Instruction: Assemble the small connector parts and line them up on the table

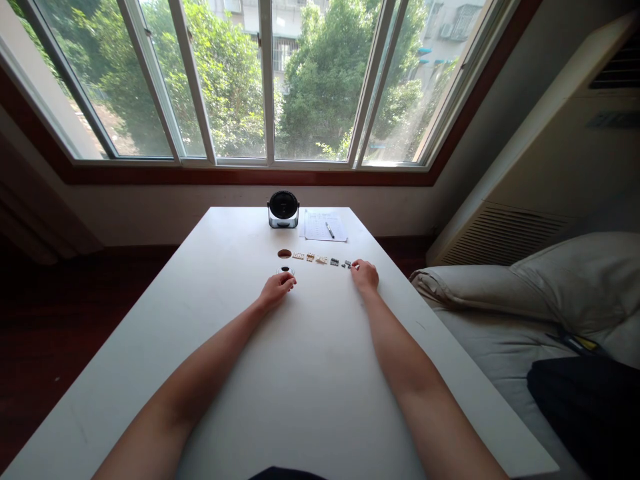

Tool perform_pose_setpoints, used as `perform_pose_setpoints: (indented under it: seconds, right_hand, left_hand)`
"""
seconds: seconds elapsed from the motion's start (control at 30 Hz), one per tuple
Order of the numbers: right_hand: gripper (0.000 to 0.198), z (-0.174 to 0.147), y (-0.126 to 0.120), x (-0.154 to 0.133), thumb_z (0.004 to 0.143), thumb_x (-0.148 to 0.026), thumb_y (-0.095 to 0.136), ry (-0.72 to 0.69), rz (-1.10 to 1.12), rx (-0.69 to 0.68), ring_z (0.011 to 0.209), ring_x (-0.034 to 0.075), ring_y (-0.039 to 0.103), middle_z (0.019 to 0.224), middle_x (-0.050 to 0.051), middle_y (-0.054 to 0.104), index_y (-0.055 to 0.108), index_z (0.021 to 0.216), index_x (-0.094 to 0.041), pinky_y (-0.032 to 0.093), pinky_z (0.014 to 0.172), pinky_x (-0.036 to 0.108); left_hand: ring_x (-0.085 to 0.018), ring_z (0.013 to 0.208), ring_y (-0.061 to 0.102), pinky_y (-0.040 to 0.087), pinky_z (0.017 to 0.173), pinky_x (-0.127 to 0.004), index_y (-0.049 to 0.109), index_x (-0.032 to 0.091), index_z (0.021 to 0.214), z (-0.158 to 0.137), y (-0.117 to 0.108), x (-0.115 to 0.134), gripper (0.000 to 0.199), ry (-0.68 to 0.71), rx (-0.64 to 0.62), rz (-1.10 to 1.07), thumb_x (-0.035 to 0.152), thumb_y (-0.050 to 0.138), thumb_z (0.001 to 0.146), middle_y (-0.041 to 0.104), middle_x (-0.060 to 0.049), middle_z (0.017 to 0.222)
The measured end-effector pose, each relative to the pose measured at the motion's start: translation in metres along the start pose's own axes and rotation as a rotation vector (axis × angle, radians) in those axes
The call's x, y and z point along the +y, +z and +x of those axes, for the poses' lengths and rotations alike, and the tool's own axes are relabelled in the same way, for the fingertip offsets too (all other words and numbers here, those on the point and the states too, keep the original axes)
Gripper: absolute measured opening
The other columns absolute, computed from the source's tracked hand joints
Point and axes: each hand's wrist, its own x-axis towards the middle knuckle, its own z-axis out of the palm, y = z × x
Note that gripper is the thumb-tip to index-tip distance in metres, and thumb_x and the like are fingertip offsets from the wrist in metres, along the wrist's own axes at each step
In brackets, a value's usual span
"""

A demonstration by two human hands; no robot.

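My left hand (277, 289) rests on the white table (300, 373) with its fingers curled together. Anything within them is too small to make out. Just beyond those fingertips sits a small round clear item with a dark middle (285, 269). My right hand (365, 275) pinches at the right end of a row of little pieces, against some small dark pieces (347, 263). What its fingertips grip is hidden. Leftward along the row lie a dark grey cluster (335, 262), a pale cluster (321, 260), a golden-tan cluster (311, 257) and a cream cluster (299, 256).
A brown round shape (285, 254), perhaps a hole or a disc, lies left of the row. Behind it stands a small black fan (283, 208). Printed paper (320, 229) bears a pen (330, 231). A sofa (480, 313) flanks the table's right side.
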Motion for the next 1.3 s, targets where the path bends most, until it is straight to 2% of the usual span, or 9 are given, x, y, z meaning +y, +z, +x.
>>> perform_pose_setpoints:
  seconds: [0.23,0.57,0.87,1.1,1.3]
  right_hand:
    - [0.017,0.000,0.003,-0.002,0.089,-0.025,0.057,-0.046,0.030,0.004,0.093,0.021,0.055,0.093,0.006,0.066,0.072,0.097,-0.025,0.040,0.079,0.029]
    - [0.023,-0.004,0.001,-0.009,0.090,-0.021,0.057,-0.182,0.059,-0.044,0.099,0.022,0.051,0.097,0.007,0.063,0.072,0.106,-0.026,0.040,0.088,0.030]
    - [0.016,-0.006,0.000,-0.012,0.089,-0.022,0.058,-0.181,0.058,-0.052,0.098,0.022,0.051,0.096,0.007,0.062,0.071,0.099,-0.024,0.040,0.080,0.028]
    - [0.023,-0.007,0.000,-0.013,0.092,-0.018,0.051,-0.195,0.038,-0.042,0.100,0.022,0.051,0.099,0.008,0.063,0.070,0.103,-0.023,0.039,0.083,0.029]
    - [0.015,-0.008,0.000,-0.016,0.090,-0.021,0.056,-0.192,0.040,-0.064,0.098,0.022,0.051,0.097,0.007,0.063,0.069,0.097,-0.023,0.040,0.080,0.029]
  left_hand:
    - [-0.014,0.068,0.060,0.045,0.067,-0.025,0.068,0.019,0.082,0.000,0.000,-0.001,0.027,-0.007,-0.011,0.020,0.039,0.050,0.085,0.066,-0.002,0.075]
    - [-0.014,0.068,0.059,0.045,0.067,-0.026,0.068,0.019,0.083,0.000,0.001,-0.002,0.027,-0.006,-0.018,0.027,0.038,0.050,0.086,0.066,-0.001,0.075]
    - [-0.015,0.068,0.059,0.045,0.067,-0.026,0.068,0.019,0.082,0.001,0.001,-0.002,0.027,0.003,-0.021,0.034,0.039,0.050,0.085,0.066,-0.001,0.075]
    - [-0.014,0.068,0.059,0.045,0.066,-0.026,0.068,0.020,0.081,0.001,0.001,-0.001,0.027,0.006,-0.015,0.047,0.039,0.050,0.085,0.066,-0.001,0.075]
    - [-0.015,0.069,0.059,0.045,0.067,-0.026,0.068,0.020,0.082,0.001,0.001,-0.001,0.027,0.005,-0.020,0.059,0.040,0.050,0.085,0.066,-0.001,0.075]
